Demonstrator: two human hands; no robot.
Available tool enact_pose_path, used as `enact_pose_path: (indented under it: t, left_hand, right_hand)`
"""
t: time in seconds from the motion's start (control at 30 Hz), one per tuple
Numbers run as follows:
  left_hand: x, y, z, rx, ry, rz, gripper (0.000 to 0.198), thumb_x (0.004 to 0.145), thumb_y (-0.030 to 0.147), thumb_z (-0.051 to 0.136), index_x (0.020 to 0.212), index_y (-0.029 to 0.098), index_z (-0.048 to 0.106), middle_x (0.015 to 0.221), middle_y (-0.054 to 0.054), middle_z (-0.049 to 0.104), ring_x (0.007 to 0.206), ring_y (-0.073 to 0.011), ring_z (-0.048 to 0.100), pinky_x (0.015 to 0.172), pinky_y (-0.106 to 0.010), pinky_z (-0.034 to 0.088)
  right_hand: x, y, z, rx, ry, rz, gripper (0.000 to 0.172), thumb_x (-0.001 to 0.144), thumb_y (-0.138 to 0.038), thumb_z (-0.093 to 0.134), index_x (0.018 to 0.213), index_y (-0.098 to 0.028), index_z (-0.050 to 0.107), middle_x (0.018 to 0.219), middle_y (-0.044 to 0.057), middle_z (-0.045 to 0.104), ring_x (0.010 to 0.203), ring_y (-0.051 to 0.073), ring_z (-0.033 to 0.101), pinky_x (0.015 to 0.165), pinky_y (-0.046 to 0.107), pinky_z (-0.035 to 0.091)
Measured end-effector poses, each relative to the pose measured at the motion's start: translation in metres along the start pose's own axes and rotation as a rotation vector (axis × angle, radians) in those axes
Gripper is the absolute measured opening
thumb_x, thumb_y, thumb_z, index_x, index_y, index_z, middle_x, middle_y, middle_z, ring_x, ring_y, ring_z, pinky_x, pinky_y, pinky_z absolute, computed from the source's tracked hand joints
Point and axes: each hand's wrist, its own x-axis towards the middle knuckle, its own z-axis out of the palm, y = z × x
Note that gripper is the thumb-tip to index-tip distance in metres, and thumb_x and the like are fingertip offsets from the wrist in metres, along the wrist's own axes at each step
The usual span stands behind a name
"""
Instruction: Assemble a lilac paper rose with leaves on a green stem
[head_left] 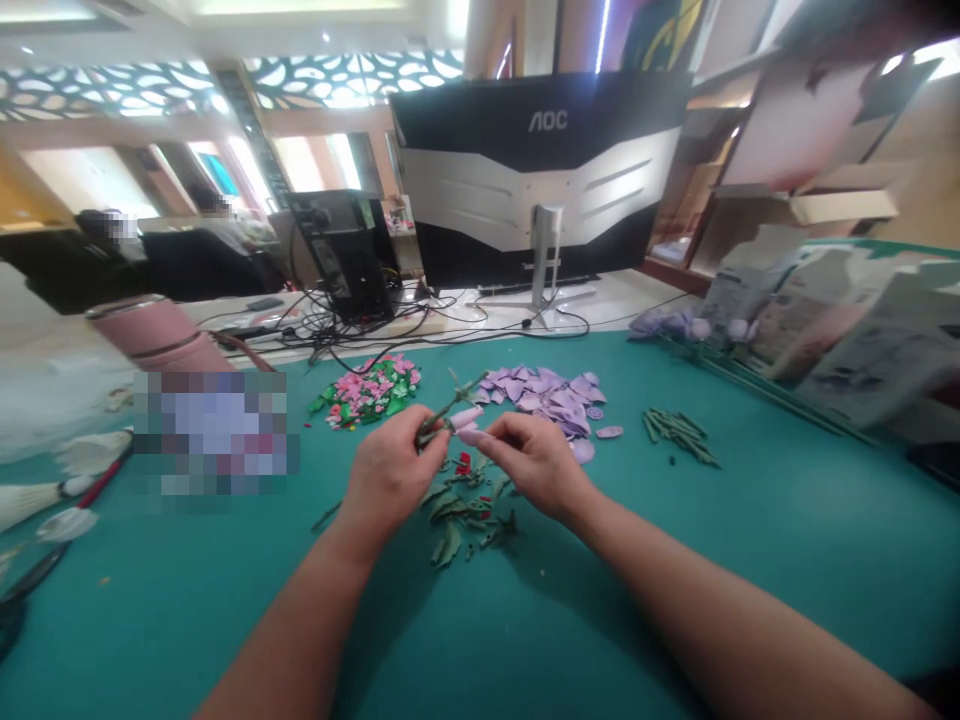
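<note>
My left hand [390, 468] is closed around a green plastic flower stem [459, 396] with a pale purple bud [466, 418] at its side. Pinched in the fingers of my right hand [534, 458] is a light purple petal piece [474, 437], its tip close to or touching the bud; I cannot tell which. Below both hands lie loose green leaf pieces [450, 508] and a few small red parts [464, 463]. Just beyond them is a heap of purple petal pieces [551, 390]. Green stick-like pieces [681, 436] lie in a small pile to the right.
Pink and green small parts [375, 388] are heaped at the back left, near a pink bottle [161, 335]. Shuttlecocks [34, 503] lie at the left edge. A monitor [544, 180] and cables stand behind; finished-looking purple flowers [697, 328] and boxes [862, 330] are at right.
</note>
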Motion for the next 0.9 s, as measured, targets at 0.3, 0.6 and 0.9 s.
enact_pose_path:
  t: [0.3,0.6,0.9]
  left_hand:
    - [0.002,-0.004,-0.002,-0.026,-0.009,-0.018,0.022,0.084,0.044,0.058,0.084,0.022,0.063,0.078,0.001,0.069,0.068,-0.0158,0.059,0.06,-0.025,0.039]
    - [0.005,-0.01,-0.009,-0.015,0.057,-0.081,0.024,0.082,0.044,0.059,0.086,0.022,0.067,0.069,0.002,0.065,0.061,-0.0146,0.054,0.056,-0.025,0.038]
    - [0.006,-0.01,-0.008,-0.027,0.049,-0.081,0.023,0.082,0.044,0.06,0.084,0.022,0.066,0.068,0.002,0.063,0.059,-0.0144,0.052,0.055,-0.024,0.036]
  right_hand:
    - [0.001,-0.001,-0.002,0.054,-0.043,-0.014,0.026,0.087,-0.042,0.066,0.074,-0.02,0.064,0.063,-0.004,0.056,0.06,0.01,0.046,0.056,0.023,0.035]
    - [0.028,0.023,-0.077,-0.016,0.182,0.151,0.033,0.089,-0.044,0.055,0.077,-0.017,0.068,0.061,0.0,0.059,0.052,0.011,0.046,0.048,0.024,0.035]
    - [0.038,0.074,-0.127,-0.33,0.3,0.254,0.023,0.076,-0.032,0.06,0.09,-0.018,0.072,0.07,0.002,0.067,0.064,0.016,0.057,0.06,0.028,0.043]
